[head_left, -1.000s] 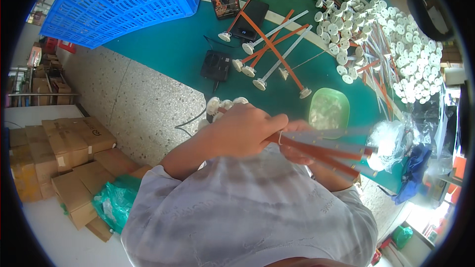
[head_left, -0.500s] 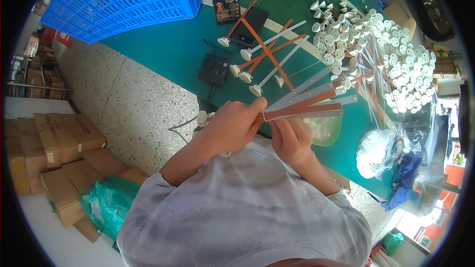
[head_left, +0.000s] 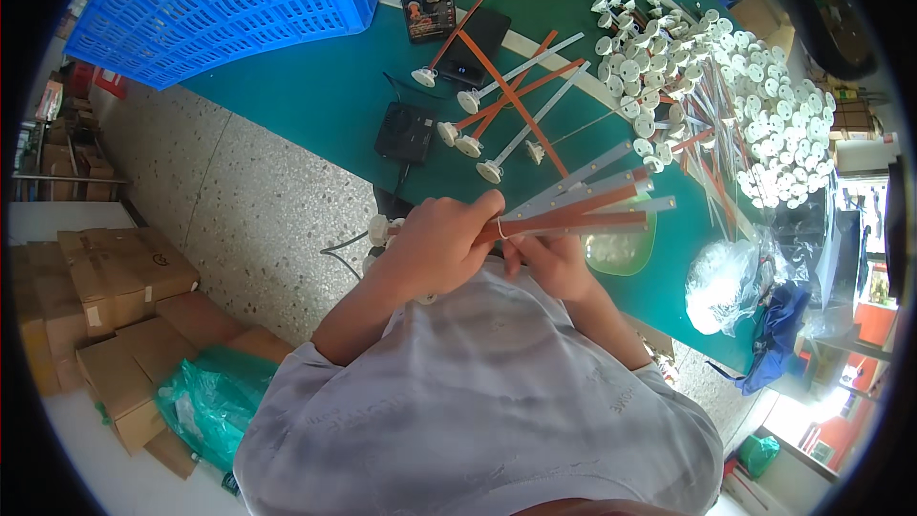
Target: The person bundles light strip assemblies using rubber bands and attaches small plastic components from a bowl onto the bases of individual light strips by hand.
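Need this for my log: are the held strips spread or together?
Spread: the strips fan apart rightward, converging at the left hand.

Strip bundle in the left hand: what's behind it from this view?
Behind the strip bundle: green tabletop, part of a green dish, and a loose orange strip running in behind. The dish's far side is mostly covered, and that strip's near end is hidden.

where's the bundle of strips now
In the head view, right of centre: the bundle of strips juts from the left hand, just above the right hand, partly covering the green bowl.
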`<state>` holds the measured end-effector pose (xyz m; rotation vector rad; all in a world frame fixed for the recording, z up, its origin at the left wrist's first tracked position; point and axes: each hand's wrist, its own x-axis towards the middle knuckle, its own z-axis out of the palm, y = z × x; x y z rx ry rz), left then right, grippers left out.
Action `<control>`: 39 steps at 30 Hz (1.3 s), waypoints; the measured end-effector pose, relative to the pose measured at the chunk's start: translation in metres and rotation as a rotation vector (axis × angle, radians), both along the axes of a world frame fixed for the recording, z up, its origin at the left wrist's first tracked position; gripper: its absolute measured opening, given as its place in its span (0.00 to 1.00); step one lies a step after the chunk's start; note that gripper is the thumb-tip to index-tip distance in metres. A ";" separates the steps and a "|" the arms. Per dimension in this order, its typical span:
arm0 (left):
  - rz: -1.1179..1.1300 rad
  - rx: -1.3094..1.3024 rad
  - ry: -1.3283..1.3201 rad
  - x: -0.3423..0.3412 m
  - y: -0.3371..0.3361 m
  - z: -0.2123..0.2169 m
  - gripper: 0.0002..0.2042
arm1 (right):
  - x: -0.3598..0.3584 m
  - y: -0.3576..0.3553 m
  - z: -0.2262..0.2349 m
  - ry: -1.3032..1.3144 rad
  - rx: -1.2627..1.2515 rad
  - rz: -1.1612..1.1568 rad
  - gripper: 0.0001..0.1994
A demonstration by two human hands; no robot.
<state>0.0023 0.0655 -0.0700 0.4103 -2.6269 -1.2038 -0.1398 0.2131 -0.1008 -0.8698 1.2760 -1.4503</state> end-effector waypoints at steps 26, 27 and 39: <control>0.105 0.284 0.108 0.002 0.000 -0.021 0.11 | -0.009 -0.037 0.029 0.497 -0.082 0.057 0.07; 0.082 0.282 0.164 0.001 0.003 -0.020 0.09 | -0.016 -0.038 0.025 0.415 -0.108 0.108 0.06; -0.277 1.494 -0.026 -0.004 0.003 -0.022 0.08 | -0.038 -0.063 0.028 0.517 -0.125 0.071 0.19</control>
